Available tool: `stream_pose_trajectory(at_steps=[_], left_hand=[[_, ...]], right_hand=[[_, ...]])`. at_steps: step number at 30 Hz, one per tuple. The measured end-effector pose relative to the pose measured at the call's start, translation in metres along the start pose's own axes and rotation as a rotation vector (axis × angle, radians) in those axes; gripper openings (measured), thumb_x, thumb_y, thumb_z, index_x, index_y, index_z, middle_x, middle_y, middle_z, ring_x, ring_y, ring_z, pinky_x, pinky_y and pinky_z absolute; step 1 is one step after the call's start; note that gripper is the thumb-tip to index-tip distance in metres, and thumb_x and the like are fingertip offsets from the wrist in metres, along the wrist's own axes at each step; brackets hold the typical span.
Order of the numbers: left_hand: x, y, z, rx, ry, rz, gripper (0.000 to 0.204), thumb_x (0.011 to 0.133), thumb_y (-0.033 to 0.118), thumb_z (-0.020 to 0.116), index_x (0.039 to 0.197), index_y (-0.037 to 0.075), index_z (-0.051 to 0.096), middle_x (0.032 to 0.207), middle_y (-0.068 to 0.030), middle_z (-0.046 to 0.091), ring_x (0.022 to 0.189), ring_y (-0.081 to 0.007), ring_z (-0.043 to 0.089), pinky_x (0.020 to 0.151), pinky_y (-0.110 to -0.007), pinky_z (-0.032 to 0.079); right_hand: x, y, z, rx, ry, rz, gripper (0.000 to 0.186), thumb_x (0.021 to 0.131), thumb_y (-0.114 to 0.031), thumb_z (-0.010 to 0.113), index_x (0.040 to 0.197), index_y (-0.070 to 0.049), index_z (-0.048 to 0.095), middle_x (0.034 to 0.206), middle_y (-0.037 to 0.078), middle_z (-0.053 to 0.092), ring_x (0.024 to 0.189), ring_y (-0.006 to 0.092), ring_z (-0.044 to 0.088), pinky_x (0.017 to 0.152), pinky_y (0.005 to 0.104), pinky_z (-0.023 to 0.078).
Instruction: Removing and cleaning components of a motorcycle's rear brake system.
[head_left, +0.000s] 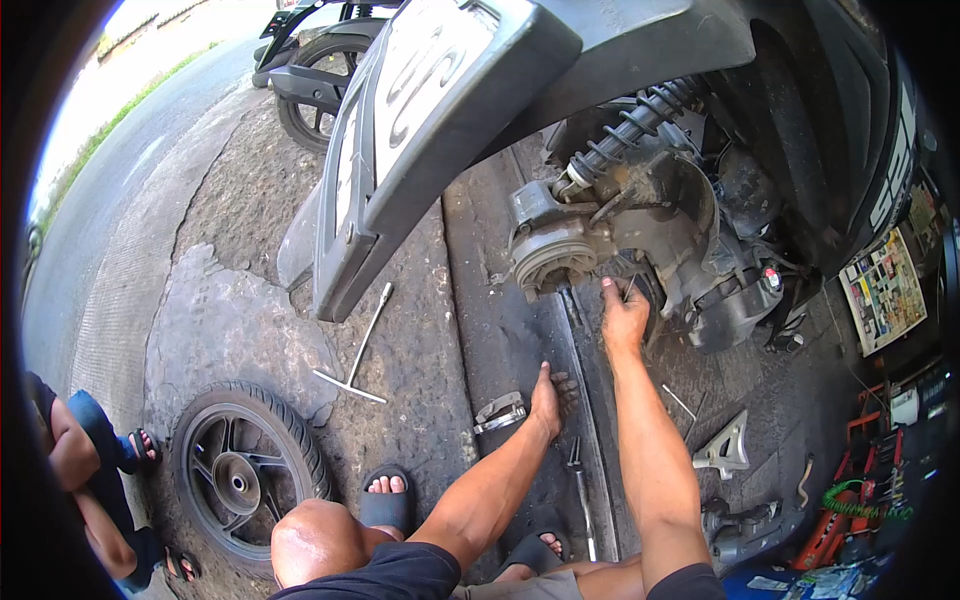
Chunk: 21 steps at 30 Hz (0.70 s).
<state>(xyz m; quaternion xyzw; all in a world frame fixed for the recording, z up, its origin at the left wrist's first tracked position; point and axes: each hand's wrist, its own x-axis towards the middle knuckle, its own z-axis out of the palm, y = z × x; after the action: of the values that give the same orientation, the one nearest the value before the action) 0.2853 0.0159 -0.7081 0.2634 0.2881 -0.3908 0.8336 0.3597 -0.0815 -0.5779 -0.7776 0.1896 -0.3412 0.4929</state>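
Note:
A scooter's rear end stands in front of me, its wheel off, so the round hub housing (548, 262) and the engine casing (668, 215) are bare. My right hand (624, 318) is raised to the underside of the casing, just right of the hub. Thumb and fingers pinch together there on something small and thin that I cannot make out. Lower down, my left hand (547, 402) hangs over the ground with its fingers stretched out, dark with grime and holding nothing. Close to its left lies a curved metal part (500, 412).
A removed wheel (240, 480) and a T-handle wrench (358, 352) lie at left. A long-shafted tool (584, 505) and a metal bracket (724, 447) lie near my arms. Red tool trays (838, 520) stand at lower right. Another person's arm (95, 500) shows at far left.

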Motion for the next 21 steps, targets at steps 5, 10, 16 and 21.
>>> stream_pose_trajectory(at_steps=[5, 10, 16, 21], left_hand=[[0.004, 0.003, -0.005, -0.012, 0.01, -0.024, 0.052, 0.098, 0.059, 0.037, 0.095, 0.011, 0.057, 0.077, -0.0045, 0.061, 0.067, -0.0191, 0.055, 0.064, -0.034, 0.044], [0.005, 0.002, -0.007, -0.006, 0.001, 0.008, 0.05, 0.099, 0.058, 0.037, 0.094, 0.011, 0.057, 0.077, -0.0046, 0.061, 0.067, -0.0188, 0.054, 0.063, -0.034, 0.044], [0.0, 0.01, -0.003, 0.035, -0.031, 0.067, 0.044, 0.1, 0.052, 0.04, 0.095, 0.012, 0.056, 0.078, -0.0036, 0.061, 0.067, -0.0175, 0.054, 0.063, -0.033, 0.043], [0.006, 0.023, 0.021, 0.097, -0.054, 0.181, 0.032, 0.102, 0.038, 0.045, 0.096, 0.01, 0.058, 0.077, -0.0022, 0.06, 0.065, -0.0153, 0.053, 0.061, -0.03, 0.043]], right_hand=[[-0.005, 0.016, 0.005, 0.149, 0.025, 0.265, 0.016, 0.088, -0.015, 0.07, 0.08, 0.0, 0.068, 0.067, -0.004, 0.055, 0.06, 0.0068, 0.044, 0.056, 0.0266, 0.038], [-0.015, 0.016, 0.01, 0.23, 0.086, 0.359, 0.017, 0.088, -0.014, 0.068, 0.078, 0.0, 0.067, 0.067, -0.002, 0.06, 0.061, 0.0077, 0.048, 0.058, 0.0279, 0.04], [-0.027, -0.004, -0.002, -0.34, -0.014, -0.141, 0.021, 0.086, -0.019, 0.067, 0.08, 0.001, 0.064, 0.069, 0.016, 0.064, 0.059, 0.0265, 0.058, 0.061, 0.0385, 0.045], [-0.026, -0.012, -0.009, -0.319, -0.057, -0.155, 0.024, 0.084, -0.019, 0.066, 0.077, 0.003, 0.062, 0.069, 0.02, 0.063, 0.06, 0.0346, 0.059, 0.062, 0.0434, 0.044]])
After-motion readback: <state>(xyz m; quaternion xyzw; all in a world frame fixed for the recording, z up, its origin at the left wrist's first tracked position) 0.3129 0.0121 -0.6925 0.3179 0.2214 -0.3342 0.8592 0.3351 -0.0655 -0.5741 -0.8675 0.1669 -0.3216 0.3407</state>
